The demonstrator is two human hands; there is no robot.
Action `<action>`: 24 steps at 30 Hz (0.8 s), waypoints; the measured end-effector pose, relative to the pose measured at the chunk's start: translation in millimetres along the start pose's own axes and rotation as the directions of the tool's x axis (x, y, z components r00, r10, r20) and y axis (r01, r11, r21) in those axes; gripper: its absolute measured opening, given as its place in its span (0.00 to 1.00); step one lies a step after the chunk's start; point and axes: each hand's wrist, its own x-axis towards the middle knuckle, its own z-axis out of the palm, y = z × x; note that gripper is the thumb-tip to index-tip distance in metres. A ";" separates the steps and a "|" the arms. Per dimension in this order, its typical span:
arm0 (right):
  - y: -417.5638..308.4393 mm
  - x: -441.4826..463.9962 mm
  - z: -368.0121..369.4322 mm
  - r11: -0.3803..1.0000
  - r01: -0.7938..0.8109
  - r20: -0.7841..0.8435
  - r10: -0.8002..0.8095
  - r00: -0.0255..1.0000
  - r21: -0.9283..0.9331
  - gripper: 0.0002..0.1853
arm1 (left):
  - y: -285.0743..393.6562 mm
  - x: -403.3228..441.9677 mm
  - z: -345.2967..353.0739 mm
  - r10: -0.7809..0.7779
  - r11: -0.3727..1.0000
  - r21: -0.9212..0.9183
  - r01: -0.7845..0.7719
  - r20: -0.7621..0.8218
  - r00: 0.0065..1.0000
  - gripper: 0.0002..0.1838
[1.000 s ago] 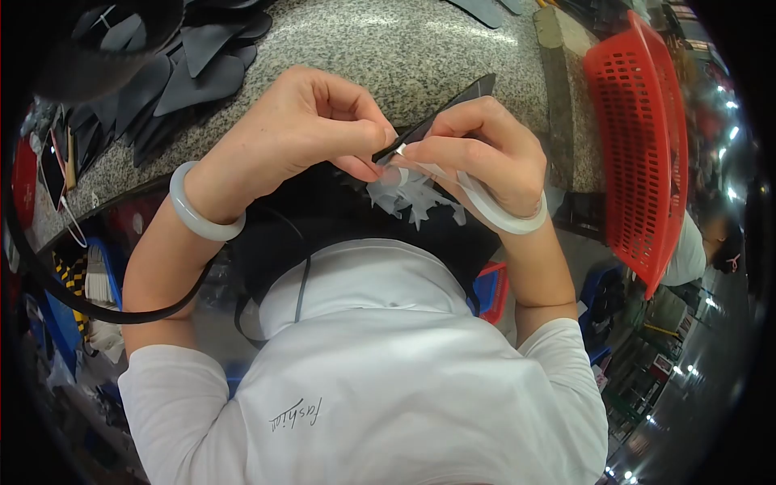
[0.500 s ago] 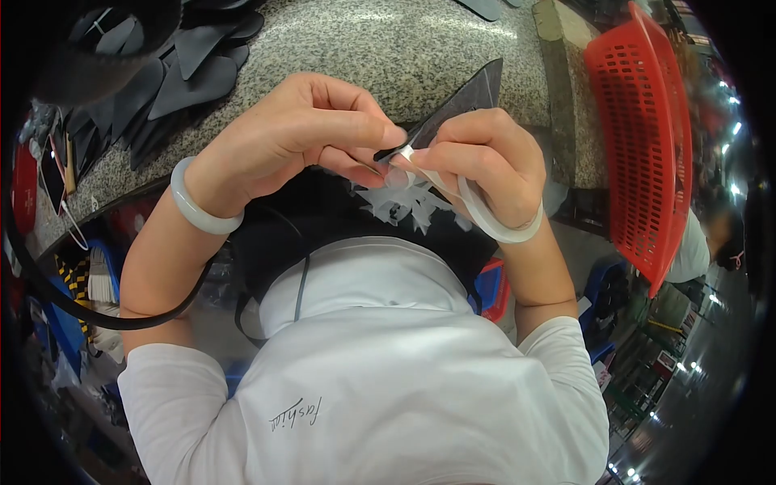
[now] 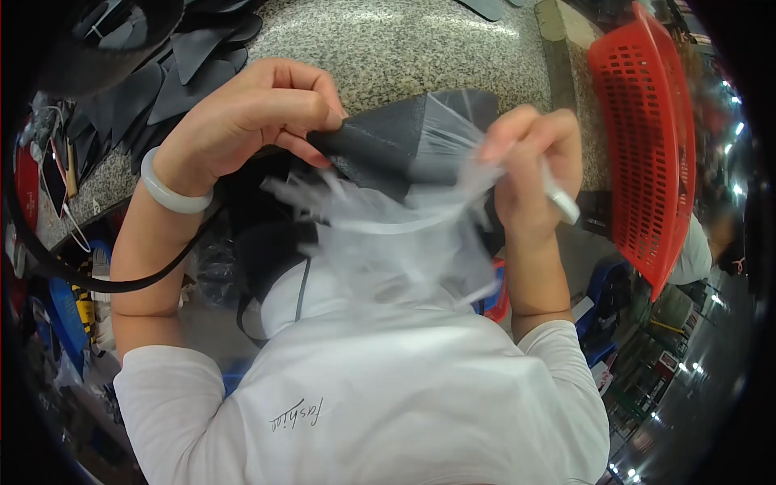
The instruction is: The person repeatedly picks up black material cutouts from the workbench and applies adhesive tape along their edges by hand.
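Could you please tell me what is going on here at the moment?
Someone's left hand grips one end of a dark piece, while the right hand holds clear film stretched over part of it. Much of the film hangs below, blurred. More dark pieces are heaped on the speckled table, and a red basket stands at the right.

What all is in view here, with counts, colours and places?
dark piece: one, dark grey, left hand's fingertips
clear film: count unclear, translucent, blurred, below piece and at right hand
cut pieces: many, dark grey, upper left
worktop: one, speckled grey, top
basket: one, red, right
cord: one, black, lower left
background person: one, pale top, far right
shirt: one, white, bottom
bangle: one, whitish, left wrist
hands: two, bare, centre
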 end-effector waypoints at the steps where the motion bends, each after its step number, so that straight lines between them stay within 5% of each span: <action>1: 3.5 0.1 -9.6 1.000 0.016 -0.030 -0.017 0.999 -0.022 0.08 | 0.1 -0.4 -1.5 -0.009 1.000 -0.015 0.009 -0.038 0.999 0.09; 4: 3.2 0.8 -17.6 0.994 -0.044 -0.210 0.064 0.976 0.101 0.07 | 0.1 -0.8 -10.1 -0.002 1.000 -0.027 -0.001 -0.100 0.995 0.09; 7: 12.0 7.1 -21.7 0.997 -0.075 -0.311 0.082 0.947 0.034 0.06 | -1.6 -1.6 -9.7 0.044 0.999 0.020 -0.041 -0.198 0.979 0.09; 9: 24.0 11.5 -28.6 0.997 -0.073 -0.277 0.080 0.957 0.034 0.05 | -7.4 0.8 -7.8 0.075 0.996 0.066 -0.059 -0.269 0.960 0.08; 11: 37.3 16.2 -24.2 0.988 -0.091 -0.240 0.058 0.969 -0.126 0.05 | -14.8 5.5 -5.3 0.439 0.785 0.593 -0.180 -0.326 0.837 0.07; 12: 41.5 16.0 -20.8 0.988 -0.120 -0.237 0.093 0.967 -0.101 0.04 | -13.8 8.0 -3.1 0.436 0.785 0.593 -0.179 -0.324 0.839 0.07; 15: 50.2 17.4 -8.9 0.975 -0.159 -0.180 0.131 0.975 -0.153 0.06 | -1.4 27.9 14.8 0.772 0.409 0.803 -0.434 -0.052 0.633 0.08; 17: 45.3 19.1 -6.9 0.974 -0.196 -0.175 0.174 0.969 -0.117 0.07 | -0.3 47.6 22.1 0.755 0.414 0.772 -0.482 0.004 0.656 0.09; 19: 39.7 17.1 -7.9 0.970 -0.230 -0.172 0.214 0.962 -0.082 0.07 | -11.8 73.0 19.4 0.733 0.226 0.851 -0.474 0.171 0.658 0.09; 21: 31.8 7.5 -10.1 0.940 -0.286 -0.232 0.241 0.942 -0.186 0.08 | -8.3 77.9 20.1 0.724 0.210 0.861 -0.462 0.181 0.666 0.09; 24: 29.2 -17.6 -6.8 0.916 -0.388 -0.292 0.345 0.892 -0.102 0.07 | -11.8 77.9 23.4 0.709 0.235 0.861 -0.452 0.167 0.686 0.08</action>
